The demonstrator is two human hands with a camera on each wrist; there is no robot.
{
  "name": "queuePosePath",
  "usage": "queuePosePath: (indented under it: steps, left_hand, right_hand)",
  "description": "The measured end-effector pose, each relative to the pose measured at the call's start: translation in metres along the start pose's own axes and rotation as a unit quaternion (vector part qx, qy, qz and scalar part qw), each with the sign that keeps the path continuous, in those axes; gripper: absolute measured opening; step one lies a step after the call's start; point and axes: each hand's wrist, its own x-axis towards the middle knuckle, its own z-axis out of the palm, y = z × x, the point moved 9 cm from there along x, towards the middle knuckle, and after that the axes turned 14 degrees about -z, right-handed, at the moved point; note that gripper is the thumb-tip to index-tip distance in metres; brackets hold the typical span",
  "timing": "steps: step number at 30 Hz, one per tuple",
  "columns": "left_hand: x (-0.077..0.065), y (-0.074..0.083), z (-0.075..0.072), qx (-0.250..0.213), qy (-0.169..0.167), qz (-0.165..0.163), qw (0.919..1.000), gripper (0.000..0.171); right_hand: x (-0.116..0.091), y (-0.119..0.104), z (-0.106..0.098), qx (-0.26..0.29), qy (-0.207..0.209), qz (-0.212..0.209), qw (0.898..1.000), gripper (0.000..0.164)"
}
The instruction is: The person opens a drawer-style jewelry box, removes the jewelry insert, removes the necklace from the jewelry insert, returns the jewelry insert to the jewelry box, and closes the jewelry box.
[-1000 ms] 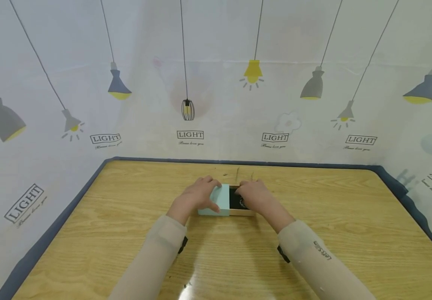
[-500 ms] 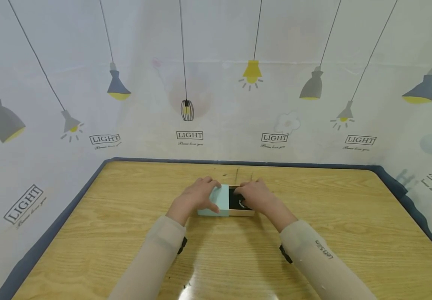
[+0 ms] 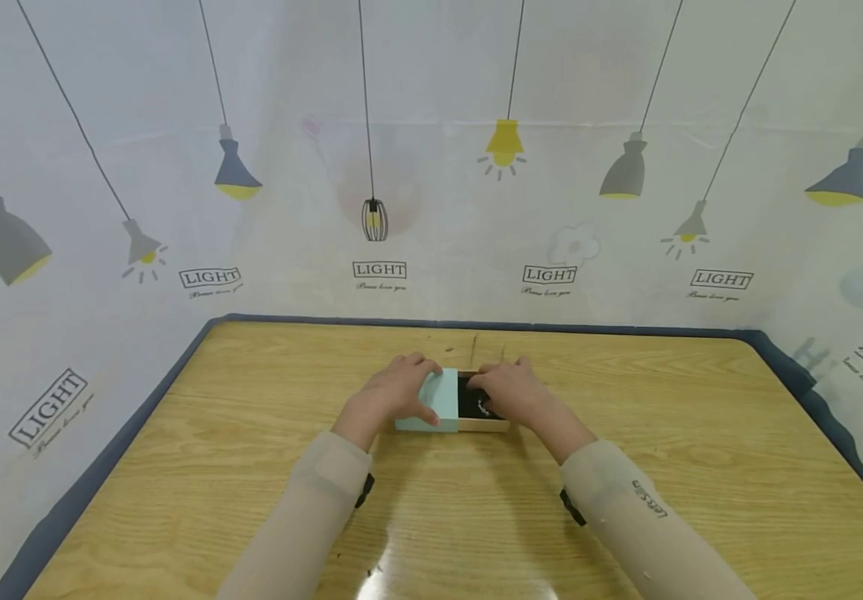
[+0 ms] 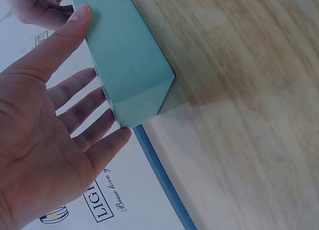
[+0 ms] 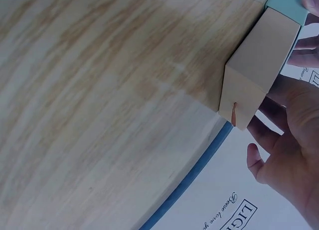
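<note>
A pale turquoise box sleeve (image 3: 442, 398) lies on the table, with its tan drawer (image 5: 259, 51) pulled partly out to the right. My left hand (image 3: 394, 392) spans the sleeve and grips it, thumb on the near edge and fingertips along the far edge (image 4: 50, 105). Over the drawer's right end is my right hand (image 3: 510, 390), its fingers dipping inside past the rim. A silvery beaded bracelet (image 3: 483, 407) shows on the black lining (image 3: 467, 400), right by those fingers. The right fingertips are hidden in the drawer, so I cannot tell whether they pinch the bracelet.
The box rests on a wood-grain table (image 3: 431, 500) toward its far side. A white printed curtain (image 3: 461, 192) with lamp drawings surrounds the table's back and sides, with a dark blue border (image 3: 431, 322) along the edge. A small orange-brown pull tab (image 5: 234, 113) sticks out of the drawer's end.
My right hand has shifted very slightly over the drawer, and more of the bracelet shows beside its fingers. The left hand and the box have stayed put.
</note>
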Motion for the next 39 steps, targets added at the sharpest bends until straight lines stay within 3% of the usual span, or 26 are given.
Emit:
queuePosePath:
  steps: [25,39]
  left_hand:
    - [-0.001,-0.0002,-0.0008,-0.001,0.001,-0.005,1.0,0.078]
    - [0.0022,-0.0012,0.0009,0.004,0.002,-0.005,1.0,0.079]
  right_hand:
    - [0.0008,0.0007,0.0026,0.022,0.004,-0.011,1.0,0.039]
    - [-0.0028,-0.0002,-0.0039,0.033,0.028,-0.011,0.999,0.037]
